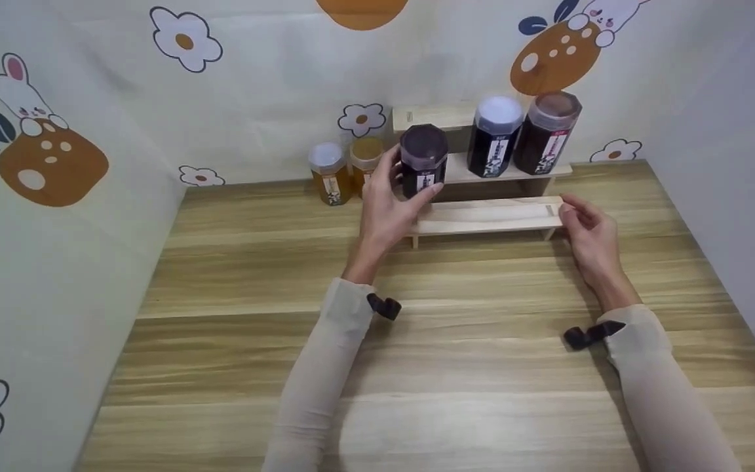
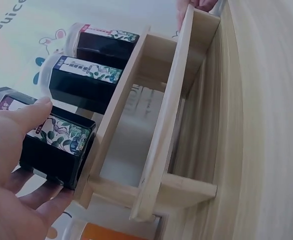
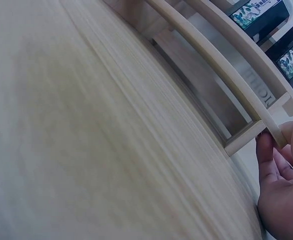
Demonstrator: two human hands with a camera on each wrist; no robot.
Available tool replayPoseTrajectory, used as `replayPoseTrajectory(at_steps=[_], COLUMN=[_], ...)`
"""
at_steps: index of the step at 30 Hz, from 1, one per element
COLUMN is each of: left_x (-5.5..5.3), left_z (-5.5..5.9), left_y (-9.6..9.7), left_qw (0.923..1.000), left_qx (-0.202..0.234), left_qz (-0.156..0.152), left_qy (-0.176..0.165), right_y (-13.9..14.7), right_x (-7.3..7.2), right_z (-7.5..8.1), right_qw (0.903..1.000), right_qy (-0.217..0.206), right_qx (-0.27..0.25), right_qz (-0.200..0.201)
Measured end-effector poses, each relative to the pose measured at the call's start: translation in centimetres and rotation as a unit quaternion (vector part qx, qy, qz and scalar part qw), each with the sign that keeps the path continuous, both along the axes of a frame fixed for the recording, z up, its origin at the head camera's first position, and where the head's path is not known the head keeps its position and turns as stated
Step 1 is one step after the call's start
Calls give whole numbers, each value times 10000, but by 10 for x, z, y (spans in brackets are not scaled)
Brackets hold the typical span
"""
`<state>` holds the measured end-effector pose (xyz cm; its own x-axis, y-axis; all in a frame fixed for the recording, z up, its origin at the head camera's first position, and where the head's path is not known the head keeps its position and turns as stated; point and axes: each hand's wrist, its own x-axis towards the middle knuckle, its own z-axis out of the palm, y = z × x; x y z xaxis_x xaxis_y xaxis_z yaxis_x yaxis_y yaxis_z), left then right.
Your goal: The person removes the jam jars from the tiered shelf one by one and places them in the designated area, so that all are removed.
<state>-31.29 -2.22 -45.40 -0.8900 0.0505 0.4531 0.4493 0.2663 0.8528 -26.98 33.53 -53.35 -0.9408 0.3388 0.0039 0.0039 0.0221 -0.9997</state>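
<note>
My left hand [image 1: 387, 203] grips a dark lidded jar [image 1: 424, 160] at the left end of a stepped wooden rack [image 1: 489, 215]. In the left wrist view, the thumb lies across the label of this jar [image 2: 56, 135] and the fingers curl beneath it; its base is at the middle step's edge. With thumb and fingers, my right hand [image 1: 594, 239] pinches the right end of the lowest step. Two more dark jars stand on the middle step: one with a whitish lid [image 1: 495, 137], the other with a brownish lid [image 1: 548, 134].
Left of the rack, two smaller amber jars, one with a pale lid [image 1: 329, 174] and one with a yellowish lid [image 1: 366, 154], stand on the wood-grain table [image 1: 240, 367]. A printed backdrop [image 1: 272, 78] rises behind and at both sides.
</note>
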Motion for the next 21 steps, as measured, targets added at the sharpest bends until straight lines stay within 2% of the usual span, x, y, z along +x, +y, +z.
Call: replayPoseTrajectory(at_steps=[5, 11, 17, 21], left_x=[0, -1, -4, -5], left_z=[-4, -8, -12, -14], left_y=[-13, -29, -46, -57], left_qw=[9999, 9989, 9985, 9984], left_qx=[92, 463, 386, 364], left_qz=[-31, -63, 193, 327], left_qy=[75, 53, 322, 281], right_y=[0, 1, 1, 0], right_x=[0, -1, -2, -2], right_z=[0, -1, -4, -4], right_qw=[9999, 9999, 9999, 9997], right_qy=[-23, -15, 109, 211], right_qx=[-134, -152, -91, -121], right_qz=[53, -8, 2, 48])
